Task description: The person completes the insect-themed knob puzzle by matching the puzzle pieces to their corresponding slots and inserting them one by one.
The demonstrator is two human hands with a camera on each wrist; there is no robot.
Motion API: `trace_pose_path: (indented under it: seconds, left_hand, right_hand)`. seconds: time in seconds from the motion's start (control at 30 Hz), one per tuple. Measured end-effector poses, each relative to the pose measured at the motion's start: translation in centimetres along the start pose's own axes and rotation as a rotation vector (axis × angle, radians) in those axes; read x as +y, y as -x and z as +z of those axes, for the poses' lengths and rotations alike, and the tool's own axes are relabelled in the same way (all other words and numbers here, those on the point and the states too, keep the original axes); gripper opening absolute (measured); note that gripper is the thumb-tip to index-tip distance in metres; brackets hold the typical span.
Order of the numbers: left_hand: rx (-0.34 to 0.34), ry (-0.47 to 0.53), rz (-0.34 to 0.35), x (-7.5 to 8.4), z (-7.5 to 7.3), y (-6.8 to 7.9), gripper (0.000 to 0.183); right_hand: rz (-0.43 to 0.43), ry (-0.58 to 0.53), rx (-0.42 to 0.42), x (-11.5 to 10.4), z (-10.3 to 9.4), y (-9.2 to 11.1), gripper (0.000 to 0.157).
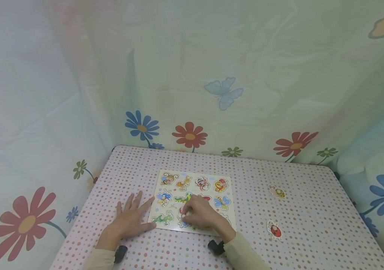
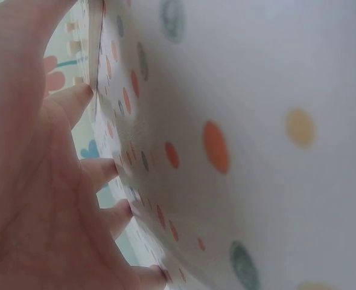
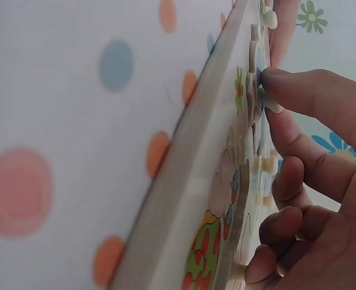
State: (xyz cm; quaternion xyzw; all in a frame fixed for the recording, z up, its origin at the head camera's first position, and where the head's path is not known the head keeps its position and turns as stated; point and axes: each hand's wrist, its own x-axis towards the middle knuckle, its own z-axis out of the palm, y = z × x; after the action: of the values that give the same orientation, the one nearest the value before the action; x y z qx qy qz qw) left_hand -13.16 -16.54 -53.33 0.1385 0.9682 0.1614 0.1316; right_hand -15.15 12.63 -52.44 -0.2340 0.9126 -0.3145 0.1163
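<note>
A wooden peg puzzle board (image 1: 195,174) with several insect-shaped pieces lies on the table. My right hand (image 1: 200,212) is over the board's lower middle. In the right wrist view its thumb and index finger pinch the small knob (image 3: 271,101) of a partly blue puzzle piece (image 3: 254,90) at the board's face. Whether that piece sits fully in its recess cannot be told. My left hand (image 1: 129,219) rests on the table with fingers spread, thumb and index finger at the board's left edge. In the left wrist view, the fingertips (image 2: 105,169) touch the dotted cloth.
Two loose pieces lie right of the board: a red ladybug piece (image 1: 274,230) and, farther back, a yellowish insect piece (image 1: 277,192). A dotted cloth (image 1: 306,210) covers the table. Flower-printed curtains (image 1: 246,123) hang behind and at both sides.
</note>
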Motion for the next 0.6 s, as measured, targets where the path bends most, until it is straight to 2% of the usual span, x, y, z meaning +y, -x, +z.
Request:
trace_pose_path:
  seconds: [0.4, 0.6]
  left_hand:
    - [0.001, -0.003, 0.000, 0.07, 0.01, -0.01, 0.092]
    - [-0.003, 0.003, -0.001, -0.06, 0.09, -0.02, 0.092]
  right_hand:
    - [-0.012, 0.023, -0.005, -0.23, 0.03, 0.06, 0.007]
    - [0.012, -0.019, -0.016, -0.30, -0.11, 0.29, 0.007]
